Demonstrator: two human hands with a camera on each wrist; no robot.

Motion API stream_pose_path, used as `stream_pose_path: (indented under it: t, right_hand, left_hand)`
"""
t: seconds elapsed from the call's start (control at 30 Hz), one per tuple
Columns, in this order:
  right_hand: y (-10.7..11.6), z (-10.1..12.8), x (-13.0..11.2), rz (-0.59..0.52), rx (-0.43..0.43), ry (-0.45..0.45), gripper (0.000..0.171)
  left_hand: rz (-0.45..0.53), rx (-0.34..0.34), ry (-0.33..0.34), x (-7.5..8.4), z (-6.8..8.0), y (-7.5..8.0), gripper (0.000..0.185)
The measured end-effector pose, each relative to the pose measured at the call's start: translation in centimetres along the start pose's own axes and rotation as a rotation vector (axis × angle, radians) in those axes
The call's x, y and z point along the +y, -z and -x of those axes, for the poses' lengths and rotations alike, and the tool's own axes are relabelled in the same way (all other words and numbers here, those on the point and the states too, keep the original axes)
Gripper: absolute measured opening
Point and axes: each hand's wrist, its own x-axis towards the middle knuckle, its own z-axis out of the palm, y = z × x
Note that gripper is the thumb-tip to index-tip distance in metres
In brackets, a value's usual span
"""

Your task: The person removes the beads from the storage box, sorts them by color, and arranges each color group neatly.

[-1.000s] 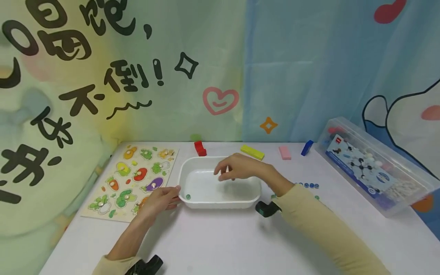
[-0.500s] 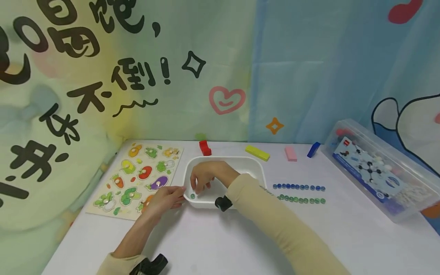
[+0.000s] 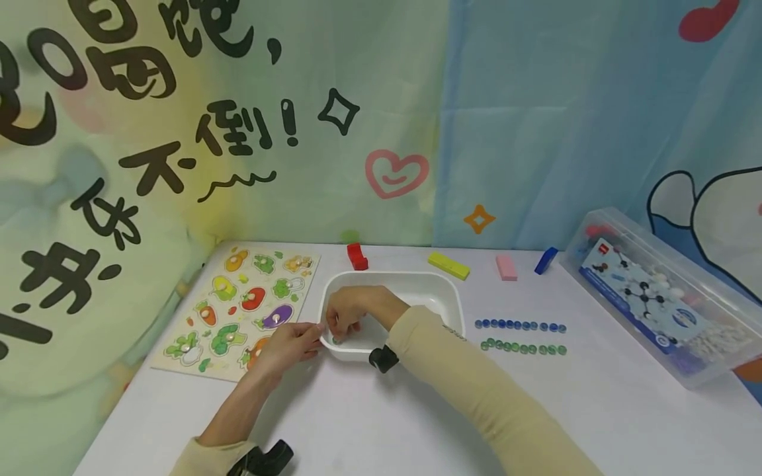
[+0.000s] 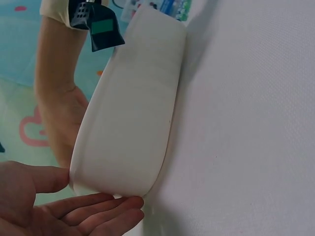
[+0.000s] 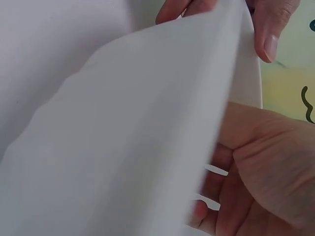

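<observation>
A white plastic tub (image 3: 417,276) stands in the middle of the white table. My left hand (image 3: 294,342) holds its near left corner, thumb on the rim and straight fingers along the outer wall (image 4: 133,123). My right hand (image 3: 348,311) reaches down into that same corner, fingertips on the tub's floor where a small green bead (image 3: 337,340) lies. In the right wrist view the fingers (image 5: 256,167) sit inside the wall (image 5: 123,147) and the bead is hidden. Whether the fingers pinch the bead does not show.
A wooden vegetable puzzle board (image 3: 238,307) lies left of the tub. Behind it are red (image 3: 357,256), yellow (image 3: 448,265), pink (image 3: 507,268) and blue (image 3: 546,260) blocks. Rows of blue beads (image 3: 519,325) and green beads (image 3: 524,346) lie to the right, before a clear lidded box (image 3: 655,291).
My right hand moved from over the tub's middle to its near left corner and sank down onto the green bead. The left hand stayed at the corner.
</observation>
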Motion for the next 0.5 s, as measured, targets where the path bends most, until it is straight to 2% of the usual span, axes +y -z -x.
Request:
stream_pose_path:
  t: [0.27,0.37,0.5]
  right_hand:
    - [0.8,1.6,2.3,-0.062,0.028,0.037,0.006]
    - [1.8,3.4,3.8,-0.085,0.048,0.038,0.005]
    - [3.3,7.2,6.5,-0.097,0.094,0.043,0.007]
  left_hand:
    - [0.02,0.001,0.001,0.0,0.2,-0.3,0.039]
    - [0.02,0.006,0.007,0.2,0.4,-0.3,0.04]
    - [0.027,0.004,0.013,0.3,0.6,-0.2,0.041]
